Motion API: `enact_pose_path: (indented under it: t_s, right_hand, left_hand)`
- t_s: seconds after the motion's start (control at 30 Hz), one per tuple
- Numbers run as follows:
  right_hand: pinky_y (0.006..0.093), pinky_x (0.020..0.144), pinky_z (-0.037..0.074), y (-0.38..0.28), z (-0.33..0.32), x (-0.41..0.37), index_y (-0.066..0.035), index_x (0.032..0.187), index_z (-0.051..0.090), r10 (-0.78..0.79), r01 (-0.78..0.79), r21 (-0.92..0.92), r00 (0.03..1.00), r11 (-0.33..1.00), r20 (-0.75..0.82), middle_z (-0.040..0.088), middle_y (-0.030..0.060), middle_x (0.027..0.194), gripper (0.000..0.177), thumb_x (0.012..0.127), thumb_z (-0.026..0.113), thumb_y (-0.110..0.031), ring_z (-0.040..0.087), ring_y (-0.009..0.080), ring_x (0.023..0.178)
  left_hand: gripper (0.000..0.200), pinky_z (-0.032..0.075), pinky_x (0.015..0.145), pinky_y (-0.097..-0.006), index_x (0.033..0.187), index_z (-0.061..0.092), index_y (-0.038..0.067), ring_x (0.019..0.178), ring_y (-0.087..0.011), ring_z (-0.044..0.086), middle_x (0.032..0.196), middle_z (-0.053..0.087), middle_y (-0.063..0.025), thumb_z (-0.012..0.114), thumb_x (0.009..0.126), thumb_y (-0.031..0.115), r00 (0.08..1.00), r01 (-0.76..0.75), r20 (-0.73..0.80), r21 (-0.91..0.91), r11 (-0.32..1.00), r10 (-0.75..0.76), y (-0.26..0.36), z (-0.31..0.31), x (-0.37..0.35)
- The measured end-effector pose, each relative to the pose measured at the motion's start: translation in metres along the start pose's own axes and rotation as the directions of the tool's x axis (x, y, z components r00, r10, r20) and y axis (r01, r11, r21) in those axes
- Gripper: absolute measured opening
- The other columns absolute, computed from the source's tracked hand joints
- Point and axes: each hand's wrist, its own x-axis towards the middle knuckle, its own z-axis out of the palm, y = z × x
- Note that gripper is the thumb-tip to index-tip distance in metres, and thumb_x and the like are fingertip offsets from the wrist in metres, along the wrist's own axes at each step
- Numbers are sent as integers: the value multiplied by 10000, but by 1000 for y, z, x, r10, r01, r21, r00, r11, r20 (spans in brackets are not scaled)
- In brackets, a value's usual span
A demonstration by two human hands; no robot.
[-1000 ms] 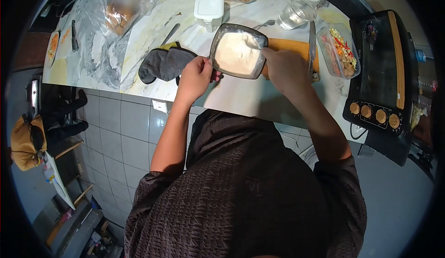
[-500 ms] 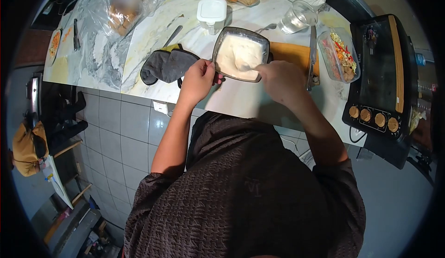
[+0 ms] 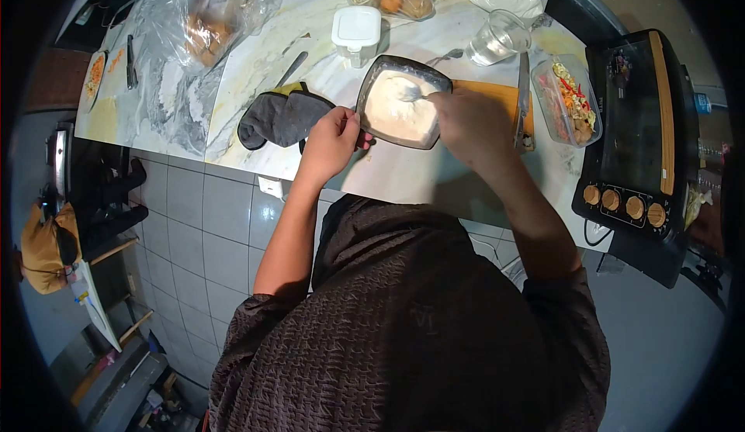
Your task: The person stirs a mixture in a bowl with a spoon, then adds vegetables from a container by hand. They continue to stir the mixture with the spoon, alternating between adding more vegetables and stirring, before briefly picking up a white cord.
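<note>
A dark square bowl (image 3: 397, 143) of creamy white batter (image 3: 392, 114) stands over the counter in front of me. My left hand (image 3: 335, 139) grips its left rim between thumb and fingers. Above the bowl's right side, my right hand (image 3: 475, 126) is closed around a metal fork (image 3: 411, 94), whose head dips into the batter near the far side. Most of the fork's handle is hidden by my fingers. Just left of my left hand lies a dark grey oven mitt (image 3: 283, 119).
Right of the bowl are a wooden board (image 3: 497, 102), a knife (image 3: 524, 91) and a clear container of chopped ingredients (image 3: 570, 102). A black toaster oven (image 3: 628, 122) stands at the right edge. Behind are a white lidded container (image 3: 356, 32) and a clear jug of water (image 3: 497, 39).
The fork has moved through the batter from the near side of the bowl to the far side, and my right hand has turned with it. My left hand keeps its hold on the rim.
</note>
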Motion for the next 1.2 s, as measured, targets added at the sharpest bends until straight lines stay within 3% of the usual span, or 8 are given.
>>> enact_pose_path:
  t_s: [0.23, 0.3, 0.53, 0.73, 0.8, 0.93, 1.03, 1.2]
  right_hand:
    - [463, 693, 506, -1, -6, 1, -95, 898, 695, -22, 39, -115, 989, 993, 147, 659, 137, 810, 227, 817, 490, -149, 648, 341, 797]
    - [460, 687, 508, -6, -5, 1, -88, 886, 697, -72, 75, 22, 992, 997, -107, 653, 133, 791, 220, 807, 498, -141, 651, 342, 791]
    - [464, 664, 498, 6, -2, 0, -81, 921, 683, -127, 130, -116, 991, 985, 31, 633, 133, 751, 213, 811, 512, -145, 639, 349, 748]
    - [480, 649, 487, 5, 25, 1, -89, 876, 684, -95, 100, 34, 988, 994, -122, 630, 152, 736, 175, 812, 536, -157, 636, 358, 723]
    - [447, 629, 506, 2, 23, -3, -96, 855, 684, -76, 76, -11, 997, 997, 5, 636, 131, 709, 182, 789, 527, -160, 653, 325, 720]
    - [456, 632, 507, 6, -2, -4, -87, 830, 672, -58, 58, 8, 998, 998, 37, 642, 137, 719, 165, 787, 528, -155, 656, 335, 731]
    - [470, 625, 504, 8, 16, -1, -80, 810, 667, -43, 42, -12, 994, 999, -96, 630, 140, 680, 160, 786, 524, -147, 649, 351, 709]
    - [480, 645, 508, -1, 10, -8, -71, 811, 670, -66, 62, 75, 996, 995, 56, 638, 162, 691, 165, 795, 518, -131, 645, 369, 697]
  left_hand:
    - [243, 528, 644, -276, 973, 566, -74, 696, -146, 675, 785, 687, -120, 465, 1007, 145, 1000, -3, -12, -12, 1000, 3, -5, 0, -1]
    - [244, 529, 645, -275, 972, 566, -74, 696, -147, 677, 785, 688, -120, 465, 1008, 146, 1000, -22, -4, -11, 1000, 22, -2, -1, 0]
    - [238, 516, 645, -262, 984, 570, -52, 693, -133, 667, 797, 690, -110, 467, 1012, 159, 1000, -2, 1, 9, 1000, 2, -3, -1, 0]
    - [235, 503, 625, -243, 998, 566, -32, 703, -121, 659, 810, 687, -98, 460, 1026, 176, 1000, -13, 13, 23, 1000, 13, -6, -2, 2]
    - [236, 503, 621, -243, 998, 563, -34, 701, -123, 659, 809, 687, -99, 459, 1026, 175, 1000, -6, 12, 30, 1000, 5, -4, -2, 1]
    - [236, 513, 631, -259, 987, 563, -61, 690, -138, 670, 789, 686, -111, 468, 1009, 153, 1000, -3, -8, 27, 1000, 3, 3, 0, -3]
    - [233, 526, 639, -274, 973, 564, -83, 693, -149, 680, 773, 685, -123, 474, 995, 131, 1000, -10, -24, 3, 1000, 10, 4, 3, -3]
    - [224, 525, 638, -272, 960, 561, -77, 703, -146, 679, 785, 685, -121, 469, 1000, 124, 1000, -14, -22, 39, 999, 15, -2, 2, -2]
